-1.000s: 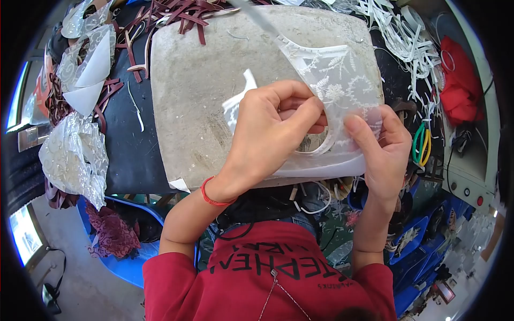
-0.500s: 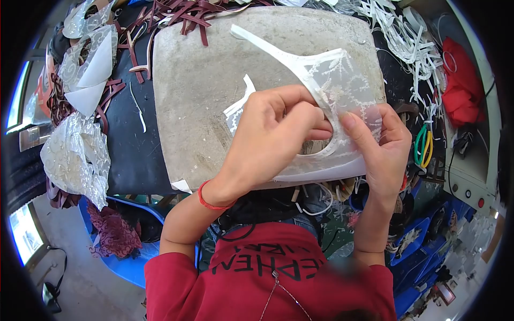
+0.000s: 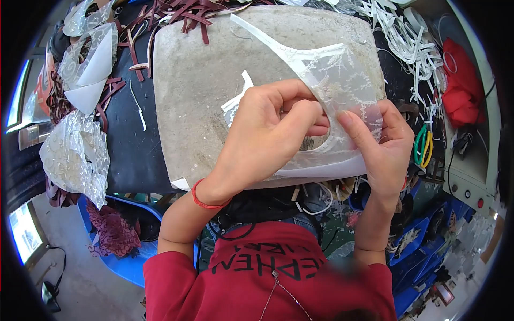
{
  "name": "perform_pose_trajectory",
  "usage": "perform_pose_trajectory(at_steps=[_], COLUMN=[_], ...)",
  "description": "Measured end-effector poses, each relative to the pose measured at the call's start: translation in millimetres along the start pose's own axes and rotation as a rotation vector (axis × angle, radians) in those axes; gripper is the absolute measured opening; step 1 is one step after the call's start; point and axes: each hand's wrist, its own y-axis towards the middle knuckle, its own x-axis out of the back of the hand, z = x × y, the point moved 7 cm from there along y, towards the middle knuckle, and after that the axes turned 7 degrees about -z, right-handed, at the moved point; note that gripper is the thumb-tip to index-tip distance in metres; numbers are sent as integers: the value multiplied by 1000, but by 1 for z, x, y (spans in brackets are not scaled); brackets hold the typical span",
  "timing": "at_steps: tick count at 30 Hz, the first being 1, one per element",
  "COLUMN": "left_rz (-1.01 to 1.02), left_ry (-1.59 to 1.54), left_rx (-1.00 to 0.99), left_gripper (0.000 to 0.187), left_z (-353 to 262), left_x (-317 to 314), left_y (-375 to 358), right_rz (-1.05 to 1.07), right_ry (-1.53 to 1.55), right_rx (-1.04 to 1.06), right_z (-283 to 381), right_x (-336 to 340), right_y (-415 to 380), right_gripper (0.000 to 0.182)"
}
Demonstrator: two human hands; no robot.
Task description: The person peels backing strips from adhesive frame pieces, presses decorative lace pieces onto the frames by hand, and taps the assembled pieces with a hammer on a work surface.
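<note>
Between both hands is a sheer white embroidered mesh piece with white edging and a long pointed strap reaching toward the far side. My left hand pinches its curved inner edge with thumb and fingers closed. On the right side, my right hand grips the mesh, thumb on top and fingers behind. Another white-edged end sticks out beyond my left hand; whether it belongs to the same piece is hidden. All this is held over a worn grey board.
Maroon strips lie along the far left edge. White strips heap at the far right, near a red cloth. Clear patterned plastic rests on the left. A blue bin holding maroon lace stands below.
The mesh piece has tilted a little, its strap tip shifting farther away. My left hand has moved slightly; both hands keep their grip.
</note>
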Motion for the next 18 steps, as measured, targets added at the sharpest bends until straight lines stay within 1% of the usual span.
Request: perform_pose_trajectory(at_steps=[4, 7, 10, 13, 14, 18], left_rz=[-9, -46, 30, 217, 284, 234], left_ry=[40, 27, -63, 144, 193, 243], left_rx=[20, -54, -17, 14, 56, 38], left_gripper=[21, 20, 21, 19, 18, 17], left_z=[3, 3, 1, 4, 11, 12], left_x=[1, 1, -2, -5, -6, -5], left_y=[4, 6, 5, 8, 5, 5], right_rz=[1, -26, 34, 74, 81, 92], right_ry=[-79, -195, -66, 59, 62, 91], right_rx=[72, 135, 65, -12, -25, -95], right_z=[4, 9, 9, 5, 3, -3], right_x=[-1, -4, 2, 1, 0, -2], right_y=[0, 2, 10, 13, 15, 16], right_gripper=[12, 12, 12, 13, 14, 18])
